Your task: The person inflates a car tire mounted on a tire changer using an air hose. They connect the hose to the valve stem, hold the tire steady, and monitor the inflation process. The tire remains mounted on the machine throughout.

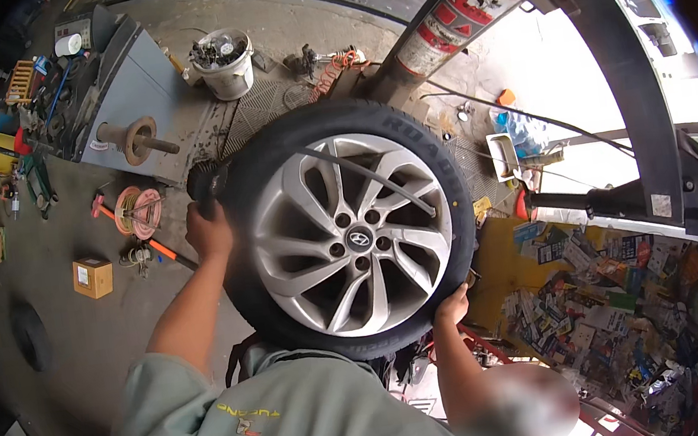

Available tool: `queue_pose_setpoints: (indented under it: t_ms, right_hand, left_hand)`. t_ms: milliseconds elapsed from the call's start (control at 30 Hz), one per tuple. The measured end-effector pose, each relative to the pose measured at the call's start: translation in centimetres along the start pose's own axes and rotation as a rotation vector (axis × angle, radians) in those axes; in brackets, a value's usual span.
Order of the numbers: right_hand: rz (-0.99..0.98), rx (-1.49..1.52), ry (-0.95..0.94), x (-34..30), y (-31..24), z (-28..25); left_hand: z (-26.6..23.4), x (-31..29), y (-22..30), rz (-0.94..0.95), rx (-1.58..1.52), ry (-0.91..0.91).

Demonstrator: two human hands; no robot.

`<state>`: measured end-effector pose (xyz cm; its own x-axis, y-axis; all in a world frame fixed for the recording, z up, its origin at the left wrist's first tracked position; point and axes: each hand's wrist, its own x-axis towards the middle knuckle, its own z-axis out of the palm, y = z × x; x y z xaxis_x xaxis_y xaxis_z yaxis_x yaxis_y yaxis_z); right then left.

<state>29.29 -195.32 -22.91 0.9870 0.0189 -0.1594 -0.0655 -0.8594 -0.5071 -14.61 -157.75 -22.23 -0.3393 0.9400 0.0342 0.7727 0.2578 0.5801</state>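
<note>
A car wheel (pixel 360 239), a black tyre on a silver spoked alloy rim, fills the middle of the view before my body. My right hand (pixel 451 306) is closed on the tyre's lower right edge. At the tyre's left side, my left hand (pixel 210 232) is wrapped round a black tool with a round ribbed head (pixel 207 183); its exact kind is unclear. That head is beside the tyre's sidewall. A thin grey bar (pixel 371 180) slants across the rim's upper right spokes. What supports the wheel underneath is hidden.
A grey wheel balancer (pixel 134 96) with its shaft stands at the upper left, tools on top. Beyond are a white bucket (pixel 224 63) and a lift post (pixel 448 27). A cardboard box (pixel 93 277) and hose reel (pixel 141 212) lie left; a paper-covered surface (pixel 603 300) is right.
</note>
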Motion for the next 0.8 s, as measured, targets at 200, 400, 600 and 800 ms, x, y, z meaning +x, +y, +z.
queue_pose_setpoints:
  t_ms: [200, 400, 600, 800]
  right_hand:
    - [-0.112, -0.058, 0.130, -0.1, 2.9, 3.7]
    - [0.037, 0.198, -0.037, 1.4, 1.2, 1.5]
    - [0.375, 0.708, -0.457, 4.5, 2.2, -0.4]
    - [0.415, 0.668, -0.740, 12.3, 4.2, 2.0]
  left_hand:
    - [1.6, -0.1, -1.3, 0.024, 0.072, 0.096]
    - [0.9, 1.4, 0.5, -0.007, -0.030, -0.060]
    - [-1.0, 2.4, -1.7, 0.057, -0.084, -0.209]
    - [-0.5, 5.1, -3.5, 0.104, -0.287, -0.409]
